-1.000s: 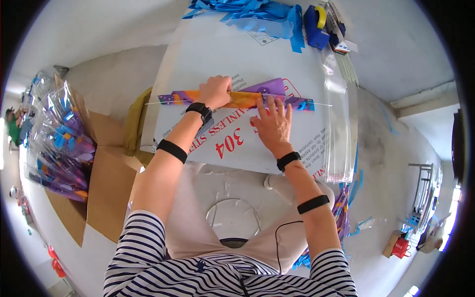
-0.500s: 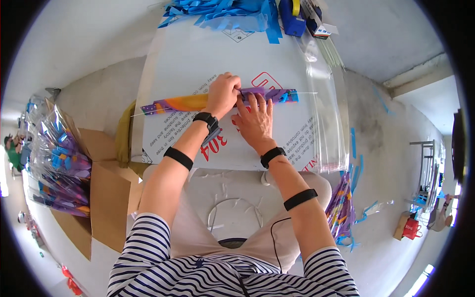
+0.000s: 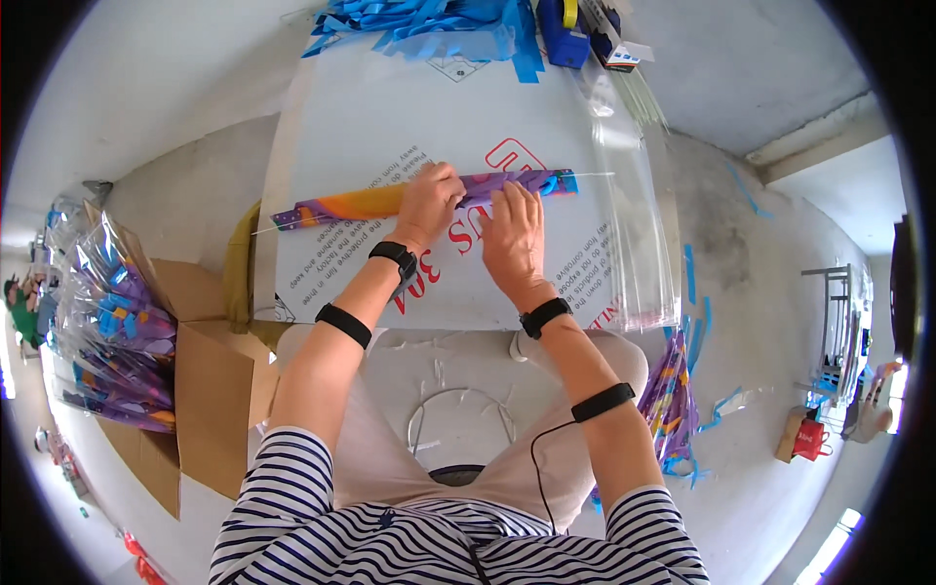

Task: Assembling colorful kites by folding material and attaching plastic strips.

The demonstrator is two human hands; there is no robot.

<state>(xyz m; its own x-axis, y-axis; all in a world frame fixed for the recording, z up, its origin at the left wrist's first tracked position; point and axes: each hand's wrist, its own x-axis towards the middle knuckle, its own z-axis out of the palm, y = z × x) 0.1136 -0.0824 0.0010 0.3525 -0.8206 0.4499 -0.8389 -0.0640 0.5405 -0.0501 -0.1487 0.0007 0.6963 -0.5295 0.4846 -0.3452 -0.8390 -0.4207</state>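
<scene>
Left hand (image 3: 430, 200): fingers curled, gripping the long purple-and-orange strip (image 3: 370, 202) at mid-length. Right hand (image 3: 514, 234): spread flat, pressing the strip's right part down. Strip lies across the white sheet (image 3: 390, 107) on the surface, inside a clear sleeve (image 3: 634, 234).

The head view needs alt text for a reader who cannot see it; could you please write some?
Both hands, left hand and right hand, press a long purple-and-orange folded item on a white board. Blue scraps lie at its far edge, and a cardboard box of similar items sits at the left.
</scene>
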